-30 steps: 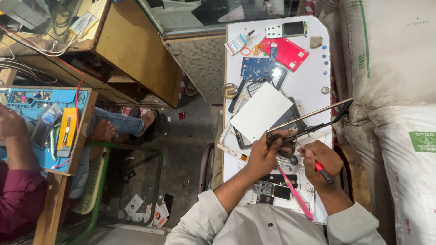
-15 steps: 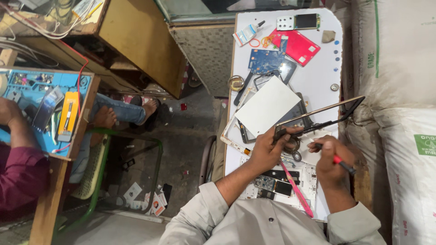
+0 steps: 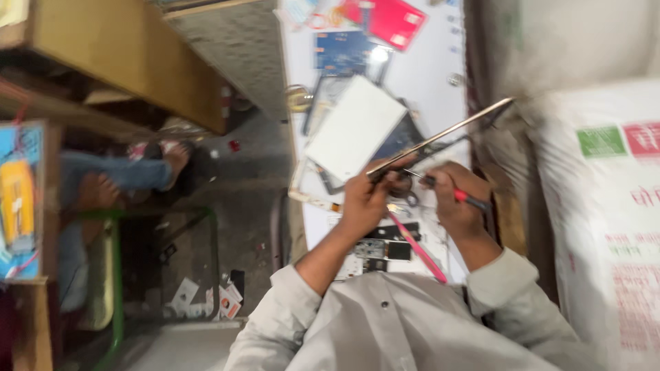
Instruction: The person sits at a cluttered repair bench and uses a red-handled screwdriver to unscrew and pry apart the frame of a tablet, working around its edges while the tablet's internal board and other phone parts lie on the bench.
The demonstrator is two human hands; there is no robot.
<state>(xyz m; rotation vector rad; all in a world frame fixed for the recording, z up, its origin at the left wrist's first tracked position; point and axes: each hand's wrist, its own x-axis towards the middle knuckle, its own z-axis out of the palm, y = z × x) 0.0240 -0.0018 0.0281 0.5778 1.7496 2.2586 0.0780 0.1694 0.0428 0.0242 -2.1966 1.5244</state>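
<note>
Thin flat gold-edged device panel (image 3: 440, 135) held edge-on above white worktable (image 3: 430, 75), tilted, far end toward white sacks (image 3: 598, 192). Judged light, stiff, fragile; likely slippery on faces. Grip by edges near your end, not mid-span.

Your left hand (image 3: 364, 199): fingers closed, pinching panel's near end.

Your right hand (image 3: 457, 199): closed round red-handled slim screwdriver (image 3: 454, 192), tip pointing at panel's near end; contact blurred, cannot tell.

Hands close together, not touching.

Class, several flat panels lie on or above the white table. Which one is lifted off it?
The thin gold-edged panel, tilted edge-on and pinched by the left hand; the white panel and red card lie flat.
</note>
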